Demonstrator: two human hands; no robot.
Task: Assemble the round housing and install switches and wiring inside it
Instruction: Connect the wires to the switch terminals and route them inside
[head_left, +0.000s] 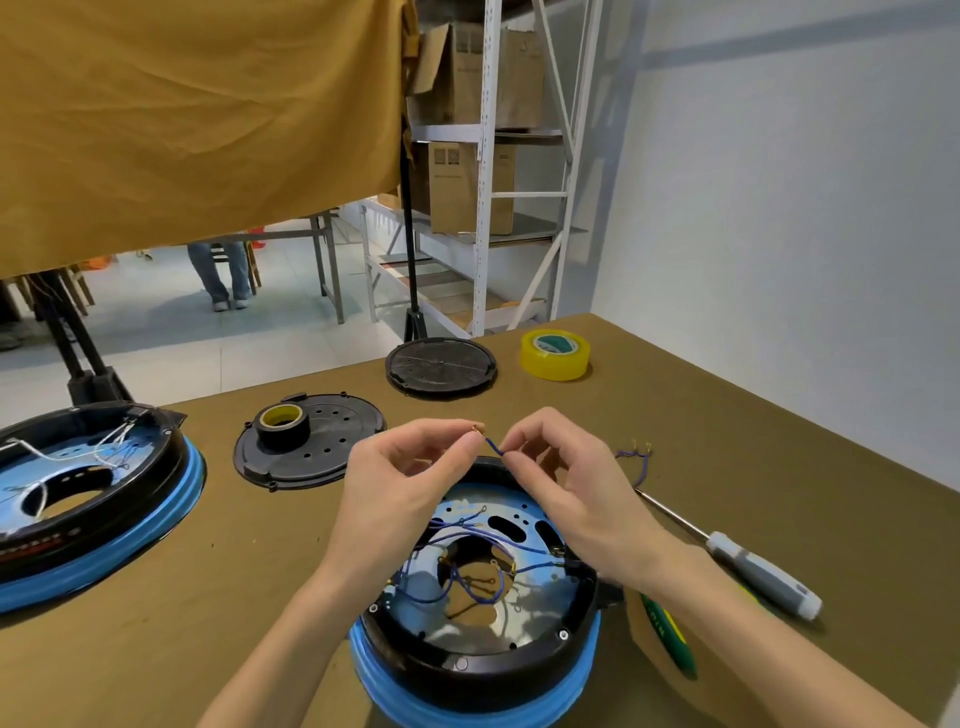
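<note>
Both hands hold one short blue wire (493, 446) up above the round housing (475, 618), which sits on the near part of the desk (218, 566). The left hand (400, 486) pinches the little metal end with its fingers (467, 439) tight together. The right hand (563, 486) pinches the blue part just beside it. Holding it high probably makes the tiny end easy to see before it goes in with the other wires. A screwdriver (748, 569) lies close on the right, likely ready for screws
</note>
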